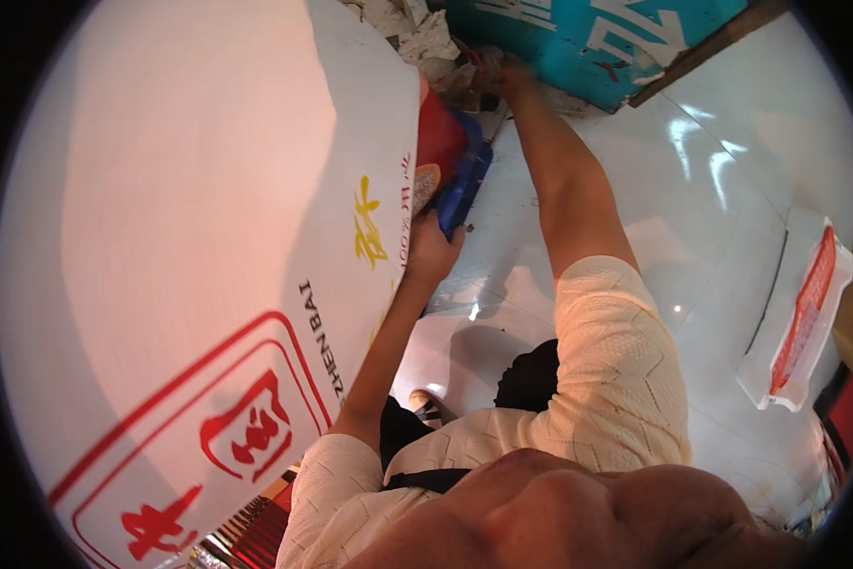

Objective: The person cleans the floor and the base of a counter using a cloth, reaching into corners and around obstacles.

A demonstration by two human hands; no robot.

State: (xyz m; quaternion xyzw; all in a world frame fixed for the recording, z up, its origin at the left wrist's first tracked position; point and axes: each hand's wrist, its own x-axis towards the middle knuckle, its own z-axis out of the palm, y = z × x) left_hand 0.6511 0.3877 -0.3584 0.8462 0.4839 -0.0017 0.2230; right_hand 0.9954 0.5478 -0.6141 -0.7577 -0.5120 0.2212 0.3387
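My left hand (437,245) grips the near end of a blue plastic dustpan-like piece (465,181), low over the tiled floor. The rest of that piece is partly hidden behind a large white printed panel or box (206,178) on my left. Farther off, my right hand (494,75) reaches down among crumpled, dirty paper and plastic waste (426,43). Blur and shade there hide its fingers, so I cannot tell whether it holds anything.
A teal box or board (562,50) with white lettering stands beyond my right hand, along a wooden edge (704,53). Glossy pale floor tiles (611,199) stretch to the right. A white tray-like package with a red mesh item (804,313) lies at the far right.
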